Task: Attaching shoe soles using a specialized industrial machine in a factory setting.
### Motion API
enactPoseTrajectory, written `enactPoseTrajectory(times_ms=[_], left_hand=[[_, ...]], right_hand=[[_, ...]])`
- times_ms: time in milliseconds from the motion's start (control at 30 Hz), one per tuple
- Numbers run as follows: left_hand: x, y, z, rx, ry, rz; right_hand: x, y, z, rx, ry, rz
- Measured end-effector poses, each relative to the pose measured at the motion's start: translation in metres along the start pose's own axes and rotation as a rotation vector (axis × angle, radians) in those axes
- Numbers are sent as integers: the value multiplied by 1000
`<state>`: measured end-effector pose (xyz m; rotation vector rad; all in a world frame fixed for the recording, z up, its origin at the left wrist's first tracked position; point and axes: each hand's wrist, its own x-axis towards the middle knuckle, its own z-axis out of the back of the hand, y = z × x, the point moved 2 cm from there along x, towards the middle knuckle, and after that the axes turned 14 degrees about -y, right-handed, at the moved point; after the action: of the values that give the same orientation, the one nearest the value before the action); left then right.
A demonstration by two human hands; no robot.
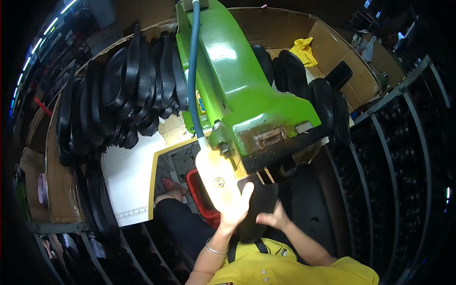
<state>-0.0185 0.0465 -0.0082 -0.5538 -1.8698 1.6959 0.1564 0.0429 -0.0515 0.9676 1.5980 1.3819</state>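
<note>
A black shoe sole (259, 204) stands lengthwise in front of me, its far end up against the underside of the green machine's head (270, 128). My left hand (235, 209) grips the left edge of the sole, thumb along its face, partly washed out by bright light. My right hand (276, 217) holds the right edge lower down, thumb over the face and fingers mostly hidden behind it. Just left of the sole is a glaring white lamp (213, 178) on a blue flexible neck (192, 71). Where the sole meets the machine is hidden.
Black soles (142, 76) are heaped at left on a white table (126, 175) inside cardboard walls. More soles (289, 71) and a yellow cloth (304, 51) lie at right. A red bin (202, 194) sits below, near my leg. Metal racks (389, 142) flank both sides.
</note>
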Motion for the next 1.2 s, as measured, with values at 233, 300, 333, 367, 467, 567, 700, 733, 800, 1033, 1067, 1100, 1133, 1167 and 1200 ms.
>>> enactPoseTrajectory(times_ms=[233,300,333,367,467,567,700,733,800,1033,1067,1100,1133,1167,1200], left_hand=[[-28,10,20,369,175,-195],[-25,1,22,368,256,-133],[-24,-3,21,305,259,-93],[-25,-1,22,281,243,-95],[-24,0,24,138,177,-50],[-19,-12,24,2,197,26],[-25,-12,35,-103,105,107],[-27,-11,37,-220,58,193],[-23,-9,43,-283,146,246],[-4,-24,78,-242,172,166],[-3,-25,85,-193,183,178],[-2,-27,91,-144,196,191],[-2,-31,98,-133,185,218],[-1,-32,103,-199,164,236],[0,-31,111,-187,151,203]], right_hand=[[-84,-25,57,143,-247,-450],[-84,-17,85,212,-449,-393],[-79,-6,93,188,-485,-352],[-71,6,100,164,-521,-310],[-41,38,109,120,-639,-127],[-17,56,117,108,-689,-43],[20,80,106,163,-705,57],[30,88,102,161,-671,90],[48,95,93,172,-658,147],[87,102,65,48,-410,126],[90,100,60,14,-402,186],[93,99,54,-19,-394,246],[94,96,50,-36,-323,276],[93,93,46,-20,-264,212],[91,88,39,16,-282,200]])
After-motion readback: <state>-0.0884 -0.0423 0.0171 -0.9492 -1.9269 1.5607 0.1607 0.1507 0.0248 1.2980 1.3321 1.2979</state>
